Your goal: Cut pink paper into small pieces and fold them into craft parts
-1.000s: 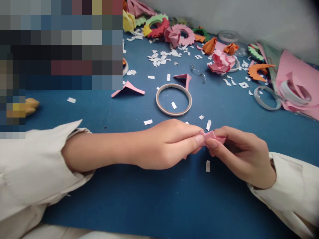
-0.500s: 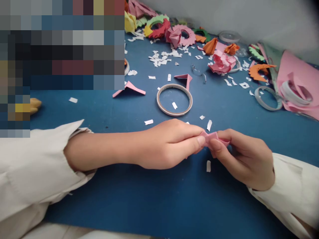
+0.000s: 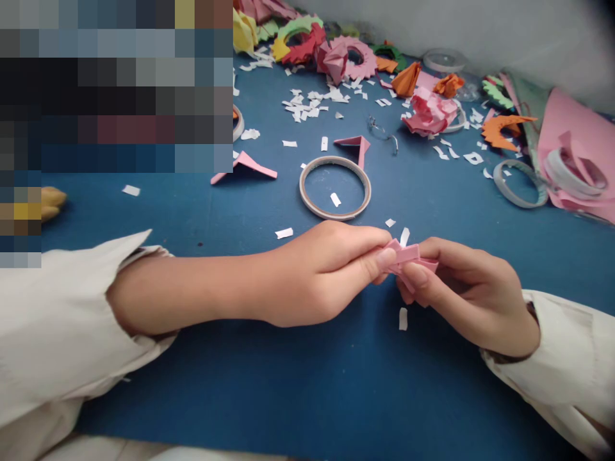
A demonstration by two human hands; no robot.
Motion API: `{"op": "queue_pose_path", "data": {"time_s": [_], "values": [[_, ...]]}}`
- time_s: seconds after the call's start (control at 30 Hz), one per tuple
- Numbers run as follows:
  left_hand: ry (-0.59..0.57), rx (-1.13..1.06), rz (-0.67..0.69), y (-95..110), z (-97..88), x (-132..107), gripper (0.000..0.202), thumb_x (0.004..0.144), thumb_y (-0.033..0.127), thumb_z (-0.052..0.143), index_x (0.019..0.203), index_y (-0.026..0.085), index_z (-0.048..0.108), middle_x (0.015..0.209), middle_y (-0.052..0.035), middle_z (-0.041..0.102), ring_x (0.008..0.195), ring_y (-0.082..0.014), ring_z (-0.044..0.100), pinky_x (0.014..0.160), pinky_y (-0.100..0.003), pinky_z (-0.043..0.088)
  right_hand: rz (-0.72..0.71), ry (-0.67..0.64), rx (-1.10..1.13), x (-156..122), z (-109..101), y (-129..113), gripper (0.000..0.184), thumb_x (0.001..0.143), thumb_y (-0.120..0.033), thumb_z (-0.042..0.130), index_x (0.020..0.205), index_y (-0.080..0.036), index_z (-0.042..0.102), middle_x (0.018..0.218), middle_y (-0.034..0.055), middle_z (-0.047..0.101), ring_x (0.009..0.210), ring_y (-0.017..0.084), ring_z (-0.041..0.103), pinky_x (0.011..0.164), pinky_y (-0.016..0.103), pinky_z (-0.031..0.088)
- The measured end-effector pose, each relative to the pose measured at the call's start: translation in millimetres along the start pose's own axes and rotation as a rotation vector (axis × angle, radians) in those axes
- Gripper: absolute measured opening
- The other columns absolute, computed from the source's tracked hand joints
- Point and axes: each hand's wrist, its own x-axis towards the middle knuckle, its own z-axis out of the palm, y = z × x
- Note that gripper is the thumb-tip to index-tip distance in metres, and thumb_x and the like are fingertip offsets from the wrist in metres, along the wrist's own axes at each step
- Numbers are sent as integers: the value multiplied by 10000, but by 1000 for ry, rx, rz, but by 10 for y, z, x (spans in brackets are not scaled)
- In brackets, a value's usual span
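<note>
Between my two hands is a small folded pink paper piece point(image 3: 407, 255), held over the blue table. My left hand point(image 3: 331, 272) pinches its left side with thumb and forefinger. From the right, my right hand point(image 3: 466, 288) grips the other side between thumb and fingers. Parts of the paper are hidden by my fingertips. Just beyond my left hand lies a roll of tape point(image 3: 302, 186), a thin ring flat on the table. Two more folded pink strips rest past it, an angled one point(image 3: 245, 164) at left and another point(image 3: 361, 148) behind the ring.
White paper scraps point(image 3: 312, 105) are scattered over the blue table point(image 3: 298, 384). Paper flowers and toothed rings point(image 3: 360, 61) line the back. At right lie another tape ring point(image 3: 519, 186), an orange toothed piece point(image 3: 504, 131) and pink sheets point(image 3: 567, 118). The upper left is pixelated.
Both hands have shifted slightly upward in view with the pink paper. The paper's folded strips now show more spread between my fingertips, and the right thumb sits a little lower on it.
</note>
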Motion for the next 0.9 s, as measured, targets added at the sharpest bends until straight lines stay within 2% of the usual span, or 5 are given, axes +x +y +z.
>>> {"op": "queue_pose_path", "data": {"time_s": [0.2, 0.43, 0.9], "values": [[-33, 31, 4, 5, -3, 4, 283, 973, 255, 343, 730, 171, 462, 661, 40, 473, 629, -79, 463, 630, -187, 372, 52, -14, 43, 10, 4, -9, 107, 899, -236, 515, 848, -173, 586, 574, -29, 545, 466, 46, 456, 428, 154, 384], [-53, 43, -9, 18, -14, 1, 272, 975, 246, 337, 739, 172, 451, 673, 37, 464, 637, -83, 458, 636, -187, 372, 27, 26, 60, -16, 20, 3, 104, 884, -179, 534, 953, -181, 611, 605, -42, 573, 466, 31, 476, 436, 135, 405], [-47, 50, 15, 7, -10, 10, 270, 972, 226, 332, 720, 176, 416, 686, 38, 451, 652, -84, 442, 658, -194, 361, 127, 105, 161, 15, 74, -56, 83, 869, -233, 575, 862, -169, 628, 562, -35, 570, 464, 37, 512, 426, 120, 418]]}}
